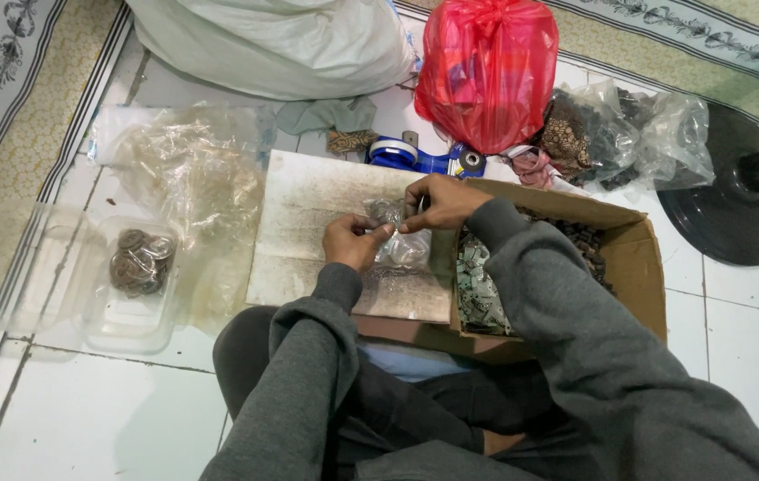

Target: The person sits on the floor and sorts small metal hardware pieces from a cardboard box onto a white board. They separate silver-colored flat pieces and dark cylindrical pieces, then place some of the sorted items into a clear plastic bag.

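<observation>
White sack (281, 40): the largest item we see, a soft bulging bag at the top of the tiled floor, well apart from our hands.
Cardboard box (638, 267): open, brown, at our right knee; dark patterned pieces fill it.
Fan base (736, 196): black round stand, far right, clear of the work.
Red plastic bag (486, 67): knotted and full, beyond the box.
Board (308, 223): pale, worn flat sheet in front of us, serving as a work surface.
Clear plastic heap (188, 169): crumpled wrappers left of the board.
Clear tub (126, 321): shallow container at far left, holding a few wrapped brown discs (141, 261).
Tape dispenser (424, 158): blue, just past the board's top edge.
Left hand (353, 240): fingers pinched on the near edge of the small clear packet (397, 245).
Right hand (442, 200): fingertips closed on the packet's top edge, close by the left.
Small clear packet: held between both hands above the board's right side, beside the box; contents too blurred for us to name.
Handling: we judge it light, limp, slippery and easily torn; best pinched at the film's edge or mouth with both hands, not squeezed across the middle.
</observation>
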